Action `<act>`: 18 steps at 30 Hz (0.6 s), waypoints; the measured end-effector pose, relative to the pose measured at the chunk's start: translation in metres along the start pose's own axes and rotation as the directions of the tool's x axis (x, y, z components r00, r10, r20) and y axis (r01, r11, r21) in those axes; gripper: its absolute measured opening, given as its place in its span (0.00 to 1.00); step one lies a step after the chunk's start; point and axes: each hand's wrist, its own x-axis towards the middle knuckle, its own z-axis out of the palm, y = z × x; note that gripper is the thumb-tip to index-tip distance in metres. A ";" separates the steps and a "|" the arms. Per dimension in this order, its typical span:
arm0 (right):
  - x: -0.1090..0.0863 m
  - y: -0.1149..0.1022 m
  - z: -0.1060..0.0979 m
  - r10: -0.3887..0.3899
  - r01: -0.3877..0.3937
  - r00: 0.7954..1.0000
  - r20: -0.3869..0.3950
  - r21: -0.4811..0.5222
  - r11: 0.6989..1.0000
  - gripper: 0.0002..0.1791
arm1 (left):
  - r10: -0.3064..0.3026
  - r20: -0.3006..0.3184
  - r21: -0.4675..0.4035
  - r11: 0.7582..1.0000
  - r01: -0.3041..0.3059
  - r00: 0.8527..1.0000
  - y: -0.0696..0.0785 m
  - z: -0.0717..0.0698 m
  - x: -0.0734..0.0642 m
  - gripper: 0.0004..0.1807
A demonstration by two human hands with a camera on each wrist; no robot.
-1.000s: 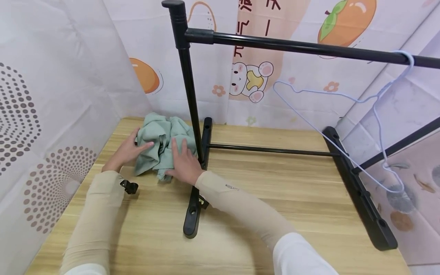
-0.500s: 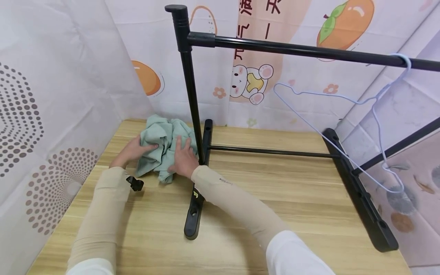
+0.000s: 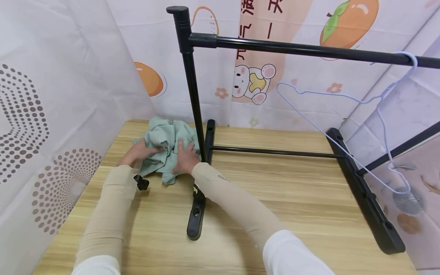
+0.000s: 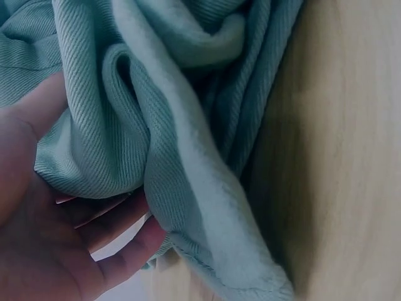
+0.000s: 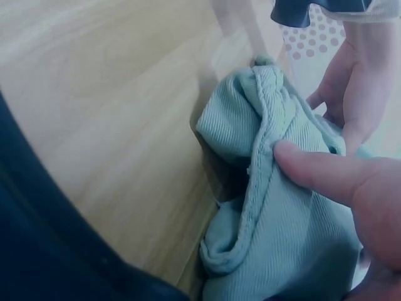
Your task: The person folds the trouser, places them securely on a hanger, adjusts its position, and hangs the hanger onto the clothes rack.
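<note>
A crumpled pale green twill garment with stitched hems (image 3: 166,139) lies in a heap at the table's back left corner. At its left side my left hand (image 3: 139,151) holds a fold; the left wrist view shows the thumb (image 4: 47,103) over the cloth and the other fingers partly underneath. My right hand (image 3: 186,158) rests on the heap's right side, fingers spread. In the right wrist view its thumb (image 5: 313,172) lies straight across a stitched edge; the other fingers are hidden there.
A black clothes rack (image 3: 194,99) stands on the wooden table (image 3: 268,191), its left upright close beside the garment and right hand. A pale blue hanger (image 3: 326,93) hangs from its top bar at the right. Printed curtains (image 3: 113,68) enclose the back and sides.
My left hand has moved right, farther in against the garment, and its fingers have slipped under the cloth. The right hand has shifted slightly on the heap. The whole head view has drifted slightly.
</note>
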 end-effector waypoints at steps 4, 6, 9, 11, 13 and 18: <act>-0.002 0.000 -0.001 -0.010 0.010 1.000 -0.007 0.000 1.000 0.61 | -0.021 -0.003 0.050 0.999 0.022 1.000 -0.001 -0.001 0.002 0.51; -0.003 -0.001 0.000 -0.023 0.023 0.999 -0.031 -0.013 1.000 0.56 | -0.034 -0.008 0.064 0.997 0.034 0.999 -0.002 -0.002 0.002 0.49; -0.004 -0.002 0.002 -0.048 0.046 0.998 -0.051 -0.040 0.998 0.48 | -0.043 -0.035 0.078 0.996 0.046 0.998 -0.003 -0.001 0.002 0.46; -0.006 -0.002 0.003 -0.064 0.061 0.996 -0.057 -0.055 0.997 0.43 | -0.055 -0.066 0.093 0.994 0.061 0.996 -0.004 -0.001 0.002 0.43; -0.006 -0.002 0.003 -0.082 0.077 0.995 -0.060 -0.078 0.994 0.38 | -0.052 -0.101 0.110 0.992 0.064 0.994 -0.004 0.000 0.004 0.40; -0.008 0.000 0.001 -0.159 0.149 0.983 -0.090 -0.109 0.983 0.29 | -0.030 -0.159 0.109 0.993 0.048 0.987 -0.004 0.001 0.006 0.33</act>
